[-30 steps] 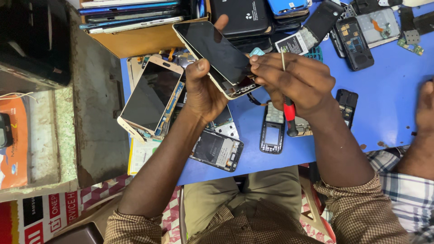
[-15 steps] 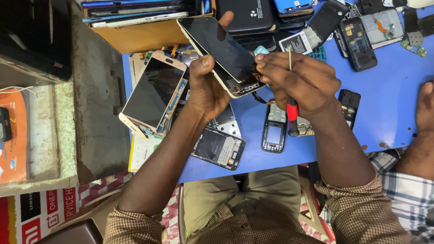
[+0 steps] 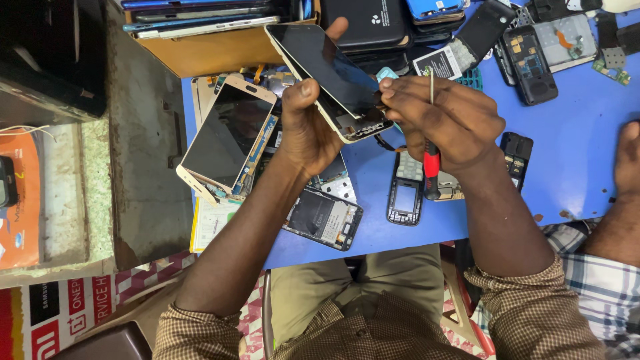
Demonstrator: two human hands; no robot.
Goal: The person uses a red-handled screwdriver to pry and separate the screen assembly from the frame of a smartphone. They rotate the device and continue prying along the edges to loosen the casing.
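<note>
Smartphone (image 3: 330, 73) with a dark glossy screen and pale gold frame, its lower edge prised open, sits tilted at upper centre, grasped by the left hand (image 3: 308, 127); the right hand (image 3: 450, 117) grips a red-handled screwdriver (image 3: 431, 157) at that edge

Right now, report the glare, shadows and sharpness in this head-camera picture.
Head view: even overhead light, soft shadows only under the hands and parts on the blue table; the dark phone held by the left hand shows a bluish sheen on its glass; the right hand and its red-handled screwdriver are sharp; edges bend slightly from the wide lens.
</note>
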